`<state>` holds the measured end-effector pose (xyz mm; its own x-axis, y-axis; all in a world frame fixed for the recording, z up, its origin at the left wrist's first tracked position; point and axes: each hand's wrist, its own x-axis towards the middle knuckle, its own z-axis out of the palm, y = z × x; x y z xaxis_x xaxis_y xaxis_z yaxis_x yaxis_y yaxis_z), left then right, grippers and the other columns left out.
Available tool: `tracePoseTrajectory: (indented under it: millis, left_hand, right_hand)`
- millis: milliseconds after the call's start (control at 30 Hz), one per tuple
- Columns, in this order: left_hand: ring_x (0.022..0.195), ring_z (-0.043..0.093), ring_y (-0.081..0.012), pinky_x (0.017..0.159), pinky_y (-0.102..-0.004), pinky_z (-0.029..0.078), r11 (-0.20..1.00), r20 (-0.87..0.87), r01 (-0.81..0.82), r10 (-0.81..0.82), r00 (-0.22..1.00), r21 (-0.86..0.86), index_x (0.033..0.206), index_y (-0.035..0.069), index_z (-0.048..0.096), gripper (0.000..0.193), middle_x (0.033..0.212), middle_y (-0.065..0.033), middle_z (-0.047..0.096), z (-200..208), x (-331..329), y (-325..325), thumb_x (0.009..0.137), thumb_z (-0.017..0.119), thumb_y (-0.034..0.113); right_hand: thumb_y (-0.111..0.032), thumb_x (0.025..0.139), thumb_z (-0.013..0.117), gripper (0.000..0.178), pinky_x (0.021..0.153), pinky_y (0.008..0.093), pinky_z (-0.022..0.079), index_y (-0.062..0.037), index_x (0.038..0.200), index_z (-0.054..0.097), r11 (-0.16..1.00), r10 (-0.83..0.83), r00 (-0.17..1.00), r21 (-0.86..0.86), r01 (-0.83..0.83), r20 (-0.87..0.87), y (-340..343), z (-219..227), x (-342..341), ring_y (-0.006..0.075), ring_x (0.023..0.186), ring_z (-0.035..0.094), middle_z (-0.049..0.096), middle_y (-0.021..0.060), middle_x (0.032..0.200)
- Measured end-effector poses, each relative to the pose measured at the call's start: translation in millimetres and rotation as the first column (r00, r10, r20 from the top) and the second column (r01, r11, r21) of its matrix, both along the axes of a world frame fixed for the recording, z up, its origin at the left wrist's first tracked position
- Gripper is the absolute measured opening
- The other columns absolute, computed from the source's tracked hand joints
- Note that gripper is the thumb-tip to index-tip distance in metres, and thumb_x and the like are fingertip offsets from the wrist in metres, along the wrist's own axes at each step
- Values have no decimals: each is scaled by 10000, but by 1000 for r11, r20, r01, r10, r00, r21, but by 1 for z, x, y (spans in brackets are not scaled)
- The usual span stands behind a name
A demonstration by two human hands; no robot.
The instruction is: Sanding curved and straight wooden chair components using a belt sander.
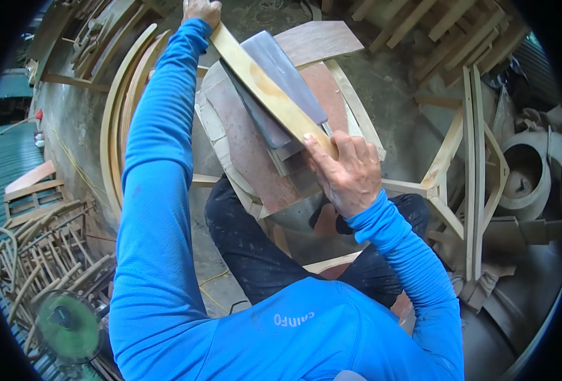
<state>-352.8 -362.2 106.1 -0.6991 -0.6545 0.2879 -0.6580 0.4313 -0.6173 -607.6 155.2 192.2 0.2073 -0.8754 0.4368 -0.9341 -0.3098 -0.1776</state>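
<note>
A pale, slightly curved wooden slat runs slantwise from far left to near right in front of me. My left hand is closed at its far end, partly cut off by the picture's top edge. At the near end my right hand grips the slat, thumb on top and the other fingers over the side. Under the slat lies a smooth grey slab-like piece, showing on both sides of it. Below that is a worn reddish-brown board with pale wooden strips along its edges.
Curved wooden pieces stand at left. A green round fan and a heap of thin wooden parts are at lower left. On the right are a wooden frame and a round grey container. Timber is stacked at far right.
</note>
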Motion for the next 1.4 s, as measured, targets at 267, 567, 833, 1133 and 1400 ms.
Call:
tracePoseTrajectory:
  millis: [267, 567, 833, 1133, 1400]
  left_hand:
    - [1050, 603, -488, 975, -535, 474, 991, -617, 123, -69, 784, 45, 861, -55, 713, 279, 1066, -327, 650, 9, 18, -83, 793, 566, 172]
    - [1166, 593, -455, 1047, -450, 489, 946, -699, -107, 299, 650, 305, 1266, -28, 633, 514, 1216, -302, 643, 9, 36, -72, 822, 558, 221]
    - [1480, 339, -419, 1264, -478, 186, 947, -633, -34, 241, 736, 321, 1494, 38, 479, 644, 1518, -300, 444, 15, -61, 94, 911, 488, 312]
    - [1560, 158, -405, 1241, -631, 83, 874, -652, -83, 417, 633, 478, 1577, 49, 345, 778, 1653, -213, 268, 55, -124, 389, 868, 555, 291]
    - [1582, 39, -383, 1219, -669, 5, 798, -592, -77, 504, 629, 598, 1606, 11, 233, 877, 1676, -253, 149, 67, -156, 546, 896, 561, 408]
  right_hand:
    - [-210, 857, 736, 433, 757, 376, 408, -227, 1288, 709, 996, -56, 997, -72, 52, -51, -94, -6, 40, 230, 872, 551, 547, 56, 981]
    - [-250, 899, 679, 403, 765, 392, 400, -260, 1302, 692, 998, 22, 1000, -59, -21, 17, -101, 4, 27, 244, 884, 518, 518, 58, 953]
    - [-178, 834, 756, 570, 747, 410, 457, -247, 1387, 634, 995, -34, 996, 99, 26, 78, 32, -2, -21, 281, 868, 529, 494, 79, 938]
    - [-73, 769, 787, 602, 692, 405, 476, -197, 1345, 661, 976, 28, 988, 210, -60, 149, 256, 15, -66, 289, 819, 540, 498, 104, 923]
    - [-65, 760, 786, 570, 683, 404, 474, -172, 1311, 685, 978, -6, 997, 207, -10, 76, 300, 23, -66, 293, 815, 546, 522, 107, 921]
